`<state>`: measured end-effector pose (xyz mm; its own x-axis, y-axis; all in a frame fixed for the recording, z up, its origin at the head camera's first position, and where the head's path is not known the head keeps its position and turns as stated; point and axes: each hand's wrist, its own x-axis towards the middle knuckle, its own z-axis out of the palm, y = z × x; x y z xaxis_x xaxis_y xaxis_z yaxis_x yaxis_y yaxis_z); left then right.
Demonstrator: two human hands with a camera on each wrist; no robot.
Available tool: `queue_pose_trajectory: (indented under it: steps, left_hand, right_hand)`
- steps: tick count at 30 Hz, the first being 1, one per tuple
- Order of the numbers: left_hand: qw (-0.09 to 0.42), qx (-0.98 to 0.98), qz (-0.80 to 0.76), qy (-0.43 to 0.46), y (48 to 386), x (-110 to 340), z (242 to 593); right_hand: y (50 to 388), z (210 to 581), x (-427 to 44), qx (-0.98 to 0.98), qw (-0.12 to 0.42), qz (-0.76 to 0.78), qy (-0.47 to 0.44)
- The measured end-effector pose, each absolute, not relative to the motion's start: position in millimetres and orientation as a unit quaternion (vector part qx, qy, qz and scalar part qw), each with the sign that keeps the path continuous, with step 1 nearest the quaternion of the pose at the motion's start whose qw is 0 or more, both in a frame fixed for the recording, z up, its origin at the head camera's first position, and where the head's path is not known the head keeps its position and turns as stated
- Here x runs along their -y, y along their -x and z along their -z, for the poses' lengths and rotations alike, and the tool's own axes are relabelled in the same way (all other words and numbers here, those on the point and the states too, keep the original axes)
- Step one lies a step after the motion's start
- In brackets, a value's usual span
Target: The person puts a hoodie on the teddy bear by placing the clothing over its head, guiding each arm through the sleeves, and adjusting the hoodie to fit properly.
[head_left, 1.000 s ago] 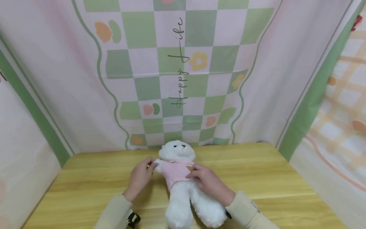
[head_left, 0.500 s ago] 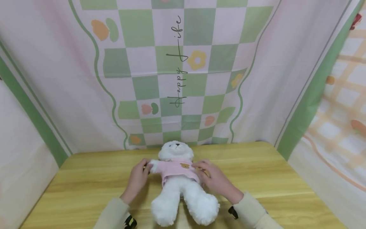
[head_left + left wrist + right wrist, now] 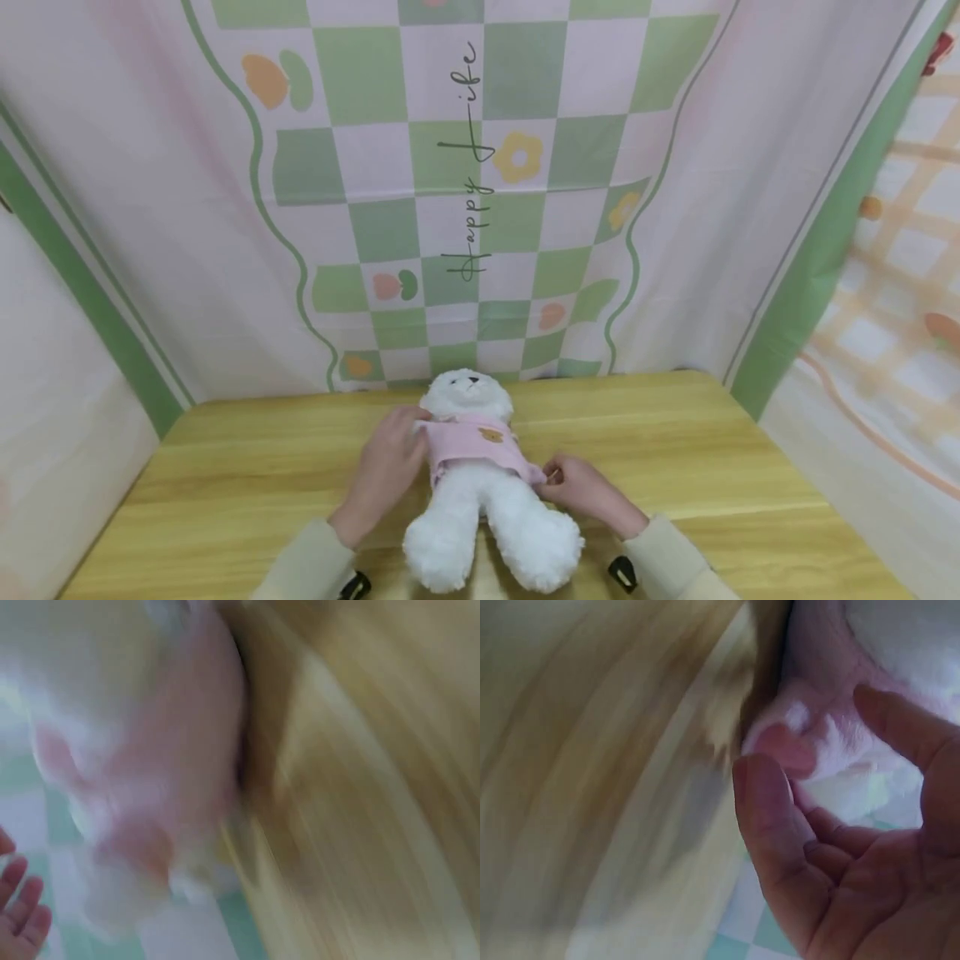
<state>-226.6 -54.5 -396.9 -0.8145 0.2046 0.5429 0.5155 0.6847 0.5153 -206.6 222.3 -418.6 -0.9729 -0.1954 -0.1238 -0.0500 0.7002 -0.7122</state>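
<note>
A white plush teddy bear (image 3: 468, 500) in a pink shirt (image 3: 472, 444) lies on its back on the wooden table, head toward the curtain. A small brown bear patch marks the shirt's chest. My left hand (image 3: 386, 467) is beside the shoulder at image left and hides that arm. In the blurred left wrist view, the left fingers (image 3: 28, 904) are parted, apart from the bear. At the sleeve on the image right is my right hand (image 3: 585, 489). The right wrist view shows its thumb and forefinger (image 3: 763, 799) spread around the sleeve end (image 3: 791, 742), whose pink opening is visible.
The wooden table (image 3: 712, 467) extends to both sides of the bear. Behind it hangs a green-and-white checked curtain (image 3: 521, 79) lettered "Happy Life". More printed cloth (image 3: 900, 292) hangs at the right. Black straps (image 3: 622, 573) show near the cuffs.
My left hand has moved from the bear's paw in to its shoulder. My right hand has shifted from the shirt's side down to the sleeve end. The bear has turned to lie straighter.
</note>
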Motion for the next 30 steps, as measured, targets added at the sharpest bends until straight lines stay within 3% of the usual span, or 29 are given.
queue_pose_trajectory:
  steps: [3, 9, 13, 21, 30]
  left_hand:
    - [0.241, 0.869, 0.311, 0.301, 219.1, 38.9, 395.3]
    - [0.114, 0.886, 0.200, 0.403, 218.3, 30.4, 393.1]
    - [0.076, 0.894, 0.136, 0.420, 218.3, 28.4, 395.6]
    - [0.101, 0.895, 0.107, 0.421, 216.5, 36.0, 406.7]
    - [0.126, 0.901, 0.100, 0.403, 215.5, 41.9, 415.4]
  right_hand:
    - [207.8, 420.2, -218.9, -0.922, 0.098, 0.372, 0.045]
    - [210.7, 422.5, -216.0, -0.917, 0.054, 0.381, 0.100]
    - [214.2, 422.7, -211.1, -0.908, 0.018, 0.405, 0.104]
    - [217.4, 415.9, -200.2, -0.882, -0.011, 0.457, 0.116]
    - [217.6, 413.6, -198.9, -0.863, 0.037, 0.497, 0.084]
